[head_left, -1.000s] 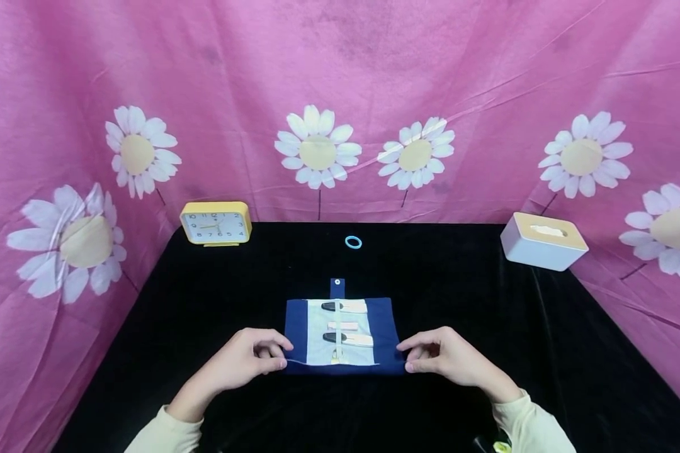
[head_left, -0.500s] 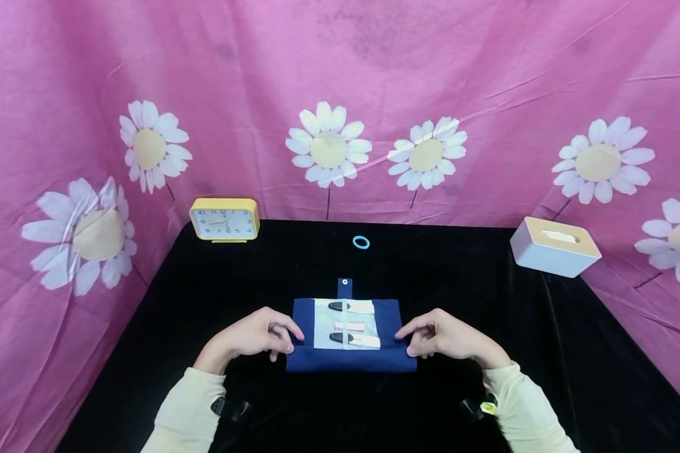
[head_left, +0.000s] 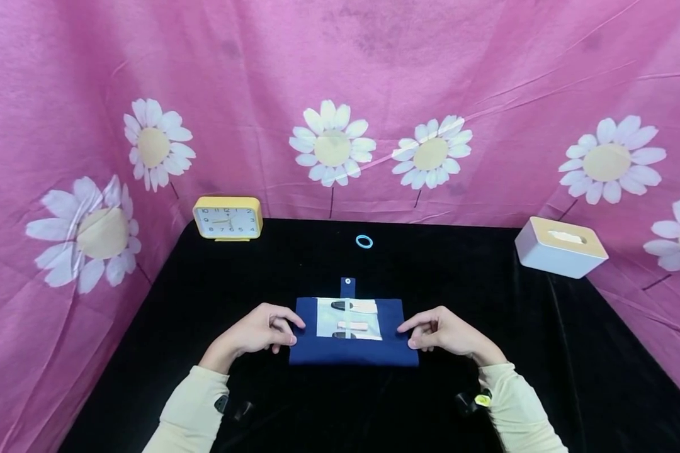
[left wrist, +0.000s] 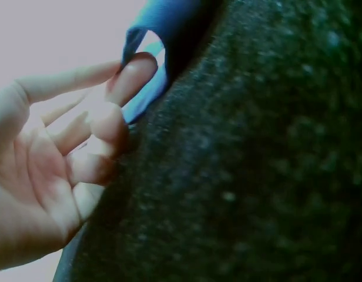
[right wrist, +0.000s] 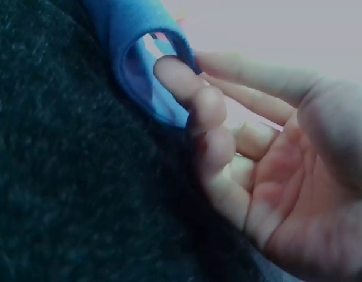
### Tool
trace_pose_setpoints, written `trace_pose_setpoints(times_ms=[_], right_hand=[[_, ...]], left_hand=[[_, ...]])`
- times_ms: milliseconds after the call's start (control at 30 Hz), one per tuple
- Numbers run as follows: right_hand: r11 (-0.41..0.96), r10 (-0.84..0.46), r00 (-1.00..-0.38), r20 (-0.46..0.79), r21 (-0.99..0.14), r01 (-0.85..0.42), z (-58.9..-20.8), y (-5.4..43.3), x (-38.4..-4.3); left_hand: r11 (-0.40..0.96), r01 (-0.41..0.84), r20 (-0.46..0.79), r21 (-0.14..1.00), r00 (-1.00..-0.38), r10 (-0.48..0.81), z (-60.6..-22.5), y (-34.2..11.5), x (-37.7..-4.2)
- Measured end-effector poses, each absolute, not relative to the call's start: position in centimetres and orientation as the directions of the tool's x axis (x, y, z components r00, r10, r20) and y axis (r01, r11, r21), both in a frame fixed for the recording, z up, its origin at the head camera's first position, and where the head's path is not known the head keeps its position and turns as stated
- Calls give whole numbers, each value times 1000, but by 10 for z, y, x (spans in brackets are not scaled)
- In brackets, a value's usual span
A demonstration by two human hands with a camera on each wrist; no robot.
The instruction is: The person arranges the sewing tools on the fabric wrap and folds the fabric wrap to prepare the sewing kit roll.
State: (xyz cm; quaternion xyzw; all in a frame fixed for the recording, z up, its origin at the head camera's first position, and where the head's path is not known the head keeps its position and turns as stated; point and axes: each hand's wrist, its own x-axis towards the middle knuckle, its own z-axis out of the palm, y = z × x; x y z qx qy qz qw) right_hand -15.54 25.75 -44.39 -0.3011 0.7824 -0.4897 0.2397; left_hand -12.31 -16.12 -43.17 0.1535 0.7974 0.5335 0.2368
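A navy fabric tool roll (head_left: 348,354) lies partly unrolled on the black cloth, its near edge folded over in a curl. On its pale inner panel (head_left: 327,318), small black-and-pink tools (head_left: 364,307) sit under a strap; their kind is too small to tell. My left hand (head_left: 260,330) pinches the left end of the fold, a finger reaching into the curl in the left wrist view. At the right end, my right hand (head_left: 450,333) pinches the fold likewise, one fingertip inside the curl in the right wrist view. A snap tab (head_left: 348,287) sticks out from the far edge.
Behind the roll lies a blue ring (head_left: 364,241). A yellow clock (head_left: 228,218) stands at the back left and a tissue box (head_left: 561,247) at the back right. A pink flowered curtain (head_left: 374,69) encloses the black table cloth (head_left: 464,270).
Both hands have moved away from me with the near edge, folding it farther over the panel. The lowest tools are now partly or wholly covered. The head view has shifted slightly.
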Motion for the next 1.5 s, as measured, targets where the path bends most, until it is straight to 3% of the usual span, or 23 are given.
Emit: trace_pose_setpoints(times_ms=[400, 1500], right_hand=[[313, -644, -763, -57, -930, -194, -456, 257, -154], [290, -605, -795, -44, -942, -169, -459, 257, -153]], left_hand=[[328, -40, -191, 944, -876, 442, -444, -161, -122], [306, -58, -181, 950, -902, 391, -444, -159, -121]])
